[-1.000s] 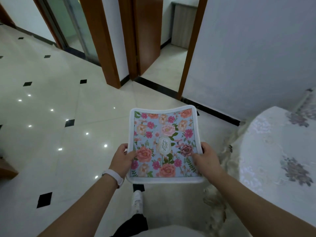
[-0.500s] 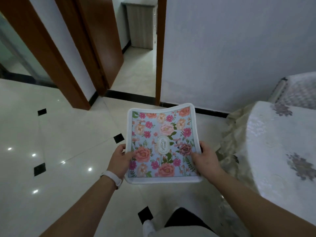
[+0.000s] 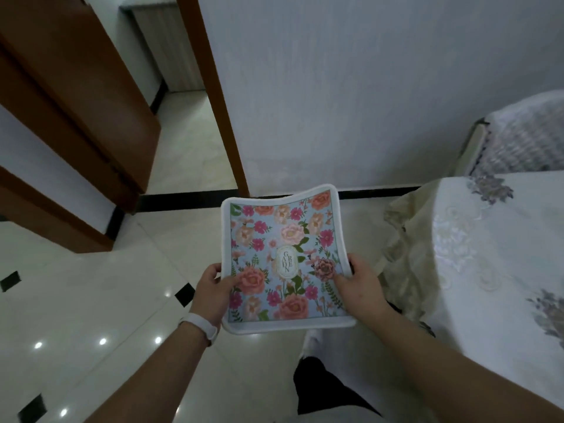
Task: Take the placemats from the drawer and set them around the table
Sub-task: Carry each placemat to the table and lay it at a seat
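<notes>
Left hand [image 3: 210, 288] and right hand [image 3: 358, 283] each pinch a side edge of the floral mat [image 3: 283, 254], thumbs on top and fingers curled beneath. The mat is held roughly level over the floor [image 3: 106, 300], just left of the desk [image 3: 503, 254] and not touching it. Its far edge waves, so it looks limp. If one hand lets go to lay it down, it may fold or slide off the desk. The loose cloth [image 3: 409, 239] hangs near the foot [image 3: 314, 337] and could snag a step. Fingers under the mat are hidden, and I cannot tell whether it is one mat or several stacked. No drawer shows, and the desk is cut off at the right.
</notes>
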